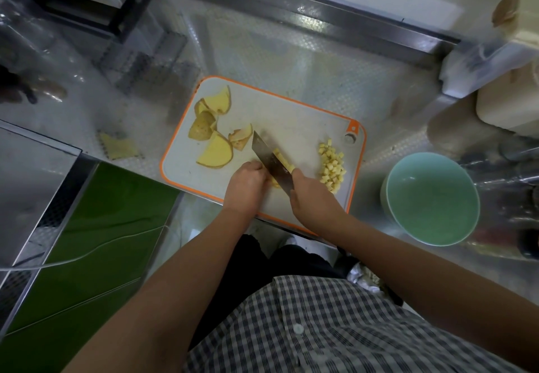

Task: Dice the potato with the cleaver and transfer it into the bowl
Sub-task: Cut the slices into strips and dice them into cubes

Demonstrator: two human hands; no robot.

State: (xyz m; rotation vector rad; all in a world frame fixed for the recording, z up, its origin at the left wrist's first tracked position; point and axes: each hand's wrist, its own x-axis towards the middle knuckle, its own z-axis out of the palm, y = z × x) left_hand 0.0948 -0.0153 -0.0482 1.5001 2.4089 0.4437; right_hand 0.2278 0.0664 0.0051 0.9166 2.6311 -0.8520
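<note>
Checked button shirt [335, 329], dark trousers [262, 259]

- Dim, greenish indoor light; the white cutting board [291, 115] is the brightest patch, mid-frame.
- Soft glare streaks the steel counter [291, 51] and the clear containers [26, 37] at left.
- A faint sheen lies inside the green bowl [431, 197].
- Wide-angle distortion bends the edges; the corners are smeared and blurry.
- The checked shirt [320, 329] in the foreground is in shadow.
</note>
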